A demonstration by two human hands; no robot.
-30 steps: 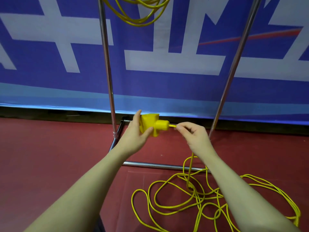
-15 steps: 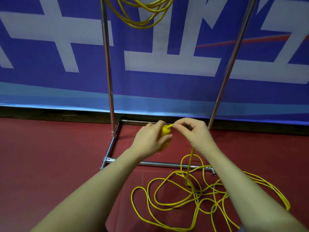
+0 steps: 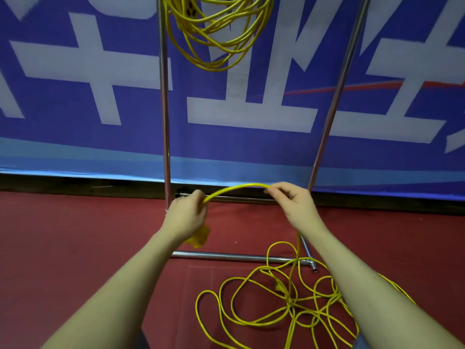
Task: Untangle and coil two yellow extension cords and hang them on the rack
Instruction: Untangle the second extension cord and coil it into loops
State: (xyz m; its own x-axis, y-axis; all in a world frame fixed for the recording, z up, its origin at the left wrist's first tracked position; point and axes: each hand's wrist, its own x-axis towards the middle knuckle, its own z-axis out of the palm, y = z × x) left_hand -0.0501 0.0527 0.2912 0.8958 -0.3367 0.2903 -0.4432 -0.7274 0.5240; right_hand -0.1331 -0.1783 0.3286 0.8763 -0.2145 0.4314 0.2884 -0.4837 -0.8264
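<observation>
Left hand (image 3: 186, 217) grips the yellow cord (image 3: 236, 188) by its plug end, right hand (image 3: 294, 202) pinches it, arching between them. The rest sprawls tangled on the red floor (image 3: 75, 248) (another coil (image 3: 216, 34) hangs on the rack (image 3: 164, 122)).

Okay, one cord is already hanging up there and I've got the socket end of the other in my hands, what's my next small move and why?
Probably bring the right hand over to the left hand to close the first loop. The cord arches between them, the left hand also holds the socket end, and the rest lies tangled on the floor, below the coiled cord hanging on the rack.
</observation>
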